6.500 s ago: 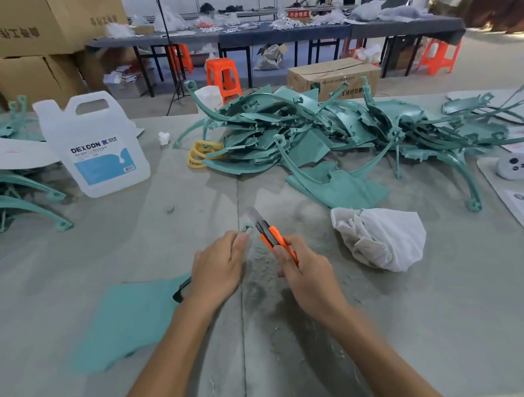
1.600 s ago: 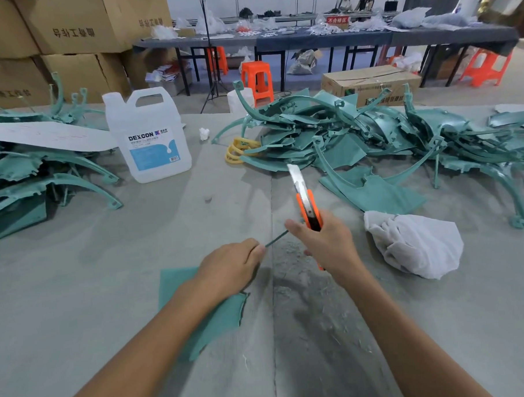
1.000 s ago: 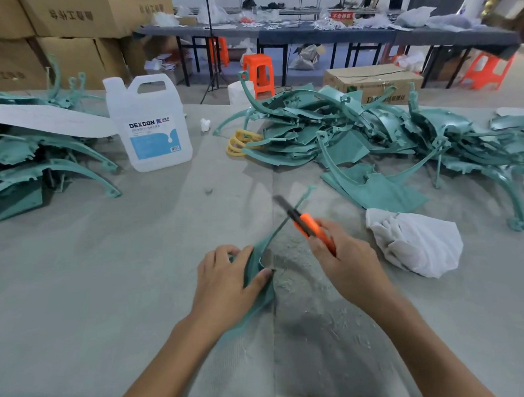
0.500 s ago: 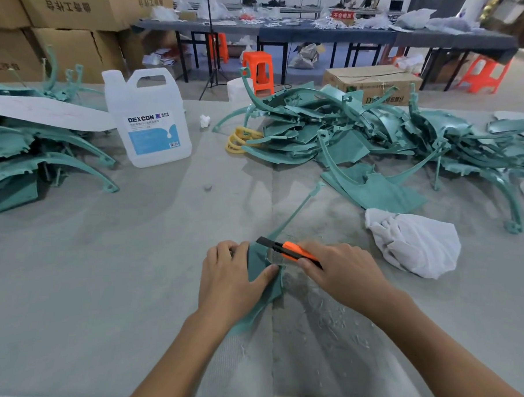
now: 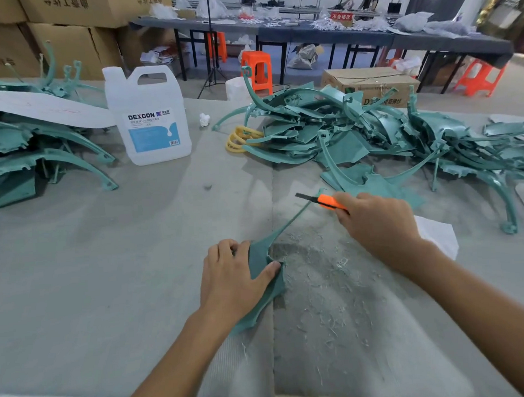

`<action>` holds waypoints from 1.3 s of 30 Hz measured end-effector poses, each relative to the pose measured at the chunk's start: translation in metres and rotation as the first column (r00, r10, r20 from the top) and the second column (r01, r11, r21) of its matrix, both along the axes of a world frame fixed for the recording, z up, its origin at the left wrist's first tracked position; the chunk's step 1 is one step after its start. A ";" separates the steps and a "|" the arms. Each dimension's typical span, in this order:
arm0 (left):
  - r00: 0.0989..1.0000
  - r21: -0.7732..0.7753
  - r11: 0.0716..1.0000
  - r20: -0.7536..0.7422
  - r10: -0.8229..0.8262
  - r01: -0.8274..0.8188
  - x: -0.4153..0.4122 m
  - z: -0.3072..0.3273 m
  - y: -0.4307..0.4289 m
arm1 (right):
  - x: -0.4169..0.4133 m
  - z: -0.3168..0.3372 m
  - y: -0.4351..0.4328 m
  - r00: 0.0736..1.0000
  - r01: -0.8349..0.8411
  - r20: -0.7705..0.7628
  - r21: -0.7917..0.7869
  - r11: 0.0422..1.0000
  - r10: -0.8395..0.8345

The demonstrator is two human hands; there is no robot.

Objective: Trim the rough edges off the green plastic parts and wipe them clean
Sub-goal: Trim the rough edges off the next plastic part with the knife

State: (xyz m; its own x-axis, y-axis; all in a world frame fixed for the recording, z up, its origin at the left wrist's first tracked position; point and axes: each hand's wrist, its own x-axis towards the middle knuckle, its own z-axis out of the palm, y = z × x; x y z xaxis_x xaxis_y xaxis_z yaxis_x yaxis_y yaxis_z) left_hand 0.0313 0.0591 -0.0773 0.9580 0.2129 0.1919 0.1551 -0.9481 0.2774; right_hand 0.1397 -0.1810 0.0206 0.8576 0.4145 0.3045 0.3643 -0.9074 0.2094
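My left hand [image 5: 232, 277] grips the broad end of a green plastic part [image 5: 262, 258] that lies on the grey table [image 5: 107, 265]; its thin arm runs up and right. My right hand [image 5: 376, 223] holds an orange utility knife [image 5: 327, 202], blade out to the left, right at the tip of that arm. Whether the blade touches the arm I cannot tell. A white cloth [image 5: 436, 235] lies just behind my right wrist, mostly hidden. Fine green shavings [image 5: 324, 273] cover the table between my hands.
A large heap of green parts [image 5: 372, 133] fills the back right, another stack [image 5: 27, 148] the left edge. A white DEXCON jug [image 5: 149, 116] stands at the back left, yellow rings [image 5: 240, 139] beside the heap. Cardboard boxes, orange stools and long tables stand beyond.
My right hand has drawn the knife up and right along the part's thin arm, from beside my left hand to the arm's far tip. My left hand kept its hold.
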 end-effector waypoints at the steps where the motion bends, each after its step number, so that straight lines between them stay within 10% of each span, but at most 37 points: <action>1: 1.000 0.003 1.000 0.004 0.002 -0.002 0.000 0.000 -0.001 | -0.006 -0.005 0.002 1.000 -0.017 0.026 0.033 0.999 0.017; 5: 1.000 0.010 1.000 0.007 0.022 -0.022 0.000 -0.002 -0.003 | -0.039 -0.020 0.018 0.988 -0.111 -0.089 0.168 0.980 0.127; 17: 0.999 -0.017 0.999 0.013 0.042 -0.042 0.001 -0.005 -0.002 | -0.050 0.006 0.052 0.939 -0.192 -0.306 -0.101 0.976 0.153; 29: 1.000 0.000 1.000 0.021 0.016 -0.016 -0.001 -0.002 -0.001 | 0.014 0.050 0.000 0.994 0.109 0.004 -0.286 0.952 -0.113; 34: 0.999 0.000 1.000 0.023 0.023 -0.023 0.000 -0.002 -0.002 | 0.009 0.031 -0.050 0.992 0.121 0.034 0.068 0.990 -0.123; 39: 0.999 0.027 0.999 -0.002 0.035 -0.035 -0.001 -0.003 -0.002 | -0.050 -0.022 -0.018 0.967 -0.179 -0.089 0.439 0.881 0.240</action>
State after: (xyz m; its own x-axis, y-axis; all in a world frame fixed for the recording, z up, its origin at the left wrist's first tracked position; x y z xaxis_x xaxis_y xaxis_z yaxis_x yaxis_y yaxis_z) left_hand 0.0298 0.0567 -0.0806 0.9507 0.2408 0.1955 0.1888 -0.9493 0.2514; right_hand 0.0900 -0.1987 -0.0017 0.8108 0.4468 0.3782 0.5526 -0.7972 -0.2430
